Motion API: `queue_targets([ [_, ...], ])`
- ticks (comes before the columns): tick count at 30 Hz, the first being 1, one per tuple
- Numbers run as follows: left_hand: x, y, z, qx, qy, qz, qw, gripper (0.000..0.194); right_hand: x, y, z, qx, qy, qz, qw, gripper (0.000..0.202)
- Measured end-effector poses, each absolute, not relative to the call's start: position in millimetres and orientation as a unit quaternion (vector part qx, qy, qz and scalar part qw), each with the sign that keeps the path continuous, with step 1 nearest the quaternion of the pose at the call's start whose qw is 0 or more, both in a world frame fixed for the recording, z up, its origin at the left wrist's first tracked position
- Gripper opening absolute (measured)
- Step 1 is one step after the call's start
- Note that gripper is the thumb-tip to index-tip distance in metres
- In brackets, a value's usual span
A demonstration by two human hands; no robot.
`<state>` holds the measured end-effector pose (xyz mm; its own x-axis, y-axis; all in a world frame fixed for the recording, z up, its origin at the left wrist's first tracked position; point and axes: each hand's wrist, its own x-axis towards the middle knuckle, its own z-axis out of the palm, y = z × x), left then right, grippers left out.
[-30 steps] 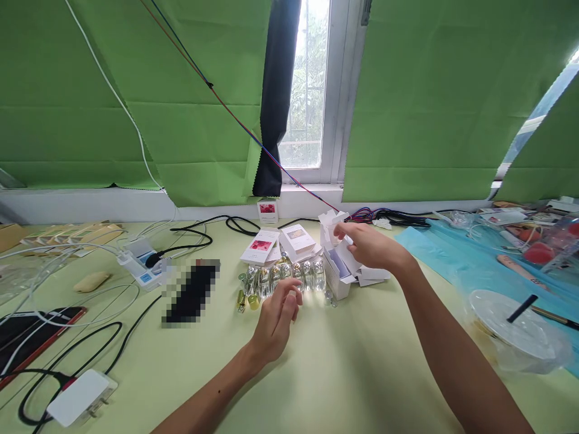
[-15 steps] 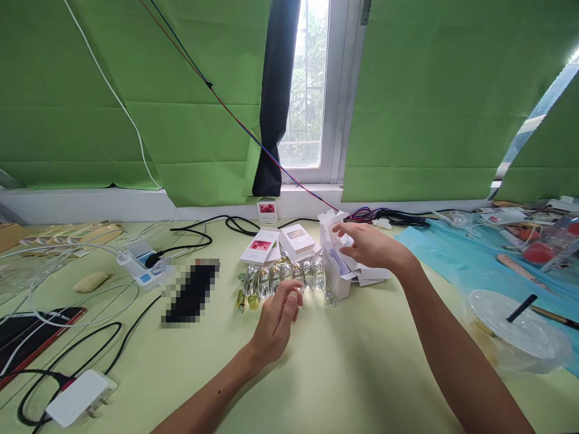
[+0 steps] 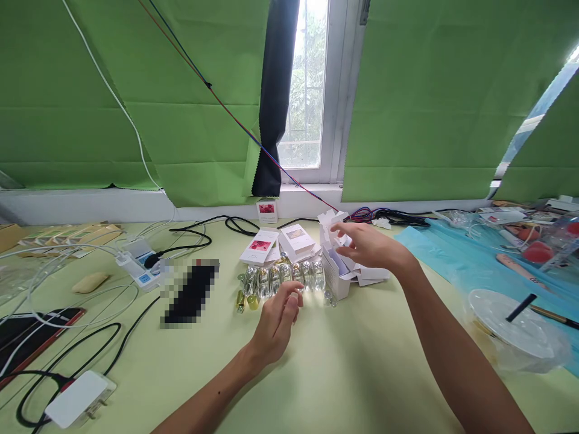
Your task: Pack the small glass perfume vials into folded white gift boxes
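My left hand (image 3: 277, 319) is just in front of a row of small glass bottles (image 3: 275, 278), its fingers curled loosely and apart with nothing in them. Above the opened white boxes (image 3: 338, 274) to the right of the bottles is my right hand (image 3: 368, 244), thumb and fingers spread, holding nothing; whether its fingertips touch a box I cannot tell. Two white cartons with printed pictures, one red (image 3: 260, 246) and one paler (image 3: 297, 238), lie behind the bottles. Gold caps (image 3: 252, 301) and small clear pieces (image 3: 330, 298) lie near the ends of the row.
A power strip (image 3: 143, 271) with cables, a pixelated dark object (image 3: 192, 295) and a white adapter (image 3: 81, 398) are on the left. At the right are a lidded cup with a straw (image 3: 511, 322) and blue sheeting (image 3: 446, 253). A small box (image 3: 267, 211) stands at the back.
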<state>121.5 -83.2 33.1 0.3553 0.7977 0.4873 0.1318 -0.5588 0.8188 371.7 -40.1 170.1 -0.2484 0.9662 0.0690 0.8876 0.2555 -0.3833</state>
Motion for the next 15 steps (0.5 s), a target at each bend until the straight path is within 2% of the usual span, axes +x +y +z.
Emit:
queue_targets([
  [8, 120.3, -84.3, 31.8, 0.766, 0.309, 0.461, 0.323, 0.028, 370.6, -40.5, 169.6, -0.594, -0.781, 0.133, 0.142, 0.044],
  [15, 120.2, -85.0, 34.8, 0.804, 0.310, 0.433, 0.263, 0.027, 351.7, -58.3, 180.6, -0.592, -0.781, 0.052, 0.191, 0.038],
])
